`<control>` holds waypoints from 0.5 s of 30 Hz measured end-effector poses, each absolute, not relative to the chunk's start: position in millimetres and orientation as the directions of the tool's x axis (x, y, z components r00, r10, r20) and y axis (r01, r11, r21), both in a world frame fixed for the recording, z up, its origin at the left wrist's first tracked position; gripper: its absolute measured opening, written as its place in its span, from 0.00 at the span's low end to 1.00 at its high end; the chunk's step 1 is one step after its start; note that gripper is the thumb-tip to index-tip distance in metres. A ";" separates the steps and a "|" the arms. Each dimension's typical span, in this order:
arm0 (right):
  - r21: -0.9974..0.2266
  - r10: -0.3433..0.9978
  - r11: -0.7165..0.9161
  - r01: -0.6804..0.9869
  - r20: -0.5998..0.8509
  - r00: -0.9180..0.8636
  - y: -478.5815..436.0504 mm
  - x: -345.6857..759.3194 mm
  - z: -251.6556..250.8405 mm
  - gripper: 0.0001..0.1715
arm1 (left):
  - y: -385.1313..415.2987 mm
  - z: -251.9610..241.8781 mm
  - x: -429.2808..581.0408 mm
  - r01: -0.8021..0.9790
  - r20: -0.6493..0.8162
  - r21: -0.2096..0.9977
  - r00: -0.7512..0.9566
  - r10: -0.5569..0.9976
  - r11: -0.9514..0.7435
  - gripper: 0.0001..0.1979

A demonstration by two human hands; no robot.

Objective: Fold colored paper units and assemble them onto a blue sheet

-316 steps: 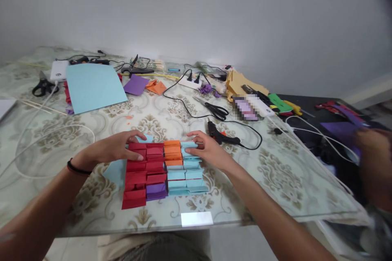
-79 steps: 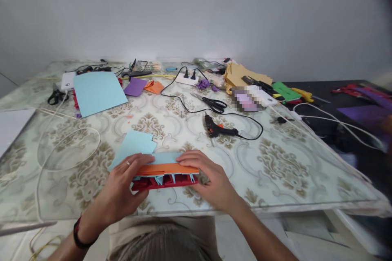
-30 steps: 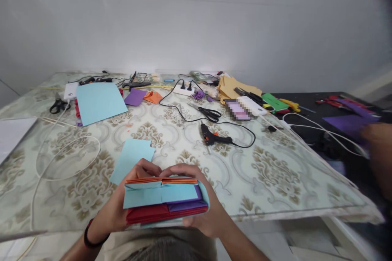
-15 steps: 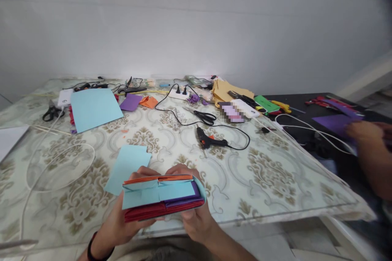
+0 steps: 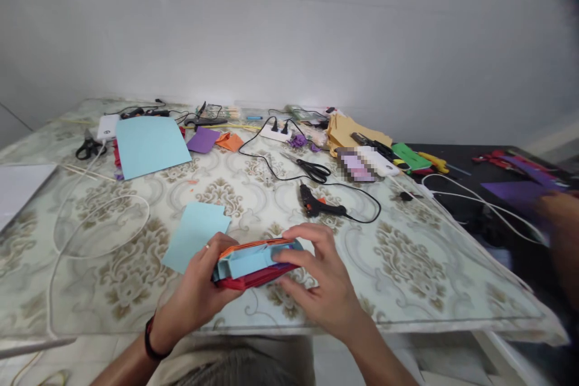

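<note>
Over the table's near side I hold a folded paper piece (image 5: pixel 248 263), made of light blue, orange, purple and red layers. My left hand (image 5: pixel 205 277) is closed round its left end, thumb and fingers on opposite sides. At the right end, my right hand (image 5: pixel 323 277) grips the piece, with one finger pressed into the light blue and purple folds between the outer layers. The layers bulge apart in the middle. Just beyond my left hand lies a light blue sheet (image 5: pixel 194 232). A black glue gun (image 5: pixel 319 204) rests on the tablecloth farther off.
Black scissors (image 5: pixel 312 169), a white power strip (image 5: pixel 275 131) and a large light blue sheet (image 5: pixel 154 148) lie toward the back. Cables loop across the patterned tablecloth (image 5: pixel 253 193). At far right, another person's hand (image 5: pixel 561 208) is near purple paper (image 5: pixel 511 192) on a black table.
My right hand has moved from behind the paper piece to its right end, a finger now in the folds. The piece has tilted, its layers bulging more. The view has shifted slightly.
</note>
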State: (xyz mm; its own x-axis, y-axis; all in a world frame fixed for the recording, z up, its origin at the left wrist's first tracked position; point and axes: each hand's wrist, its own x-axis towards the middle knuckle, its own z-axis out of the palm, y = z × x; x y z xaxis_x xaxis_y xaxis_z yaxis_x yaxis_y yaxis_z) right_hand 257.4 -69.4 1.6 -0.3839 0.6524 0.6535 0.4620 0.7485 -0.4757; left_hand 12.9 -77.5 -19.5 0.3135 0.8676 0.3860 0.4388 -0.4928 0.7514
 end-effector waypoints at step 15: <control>-0.599 0.747 0.650 0.468 0.615 -0.252 -86.4 242.9 -46.8 0.24 | -40.8 42.8 32.6 0.781 -0.037 -0.003 0.624 0.781 -0.624 0.08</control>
State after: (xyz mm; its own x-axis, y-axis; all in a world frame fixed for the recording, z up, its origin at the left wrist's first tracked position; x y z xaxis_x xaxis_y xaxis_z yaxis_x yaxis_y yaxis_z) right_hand 242.9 -86.4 -46.8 -0.2517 0.7472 0.6151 0.4680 0.6502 -0.5985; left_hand 32.6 -40.8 42.8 0.6237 0.7808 -0.0372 0.7813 -0.6242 -0.0029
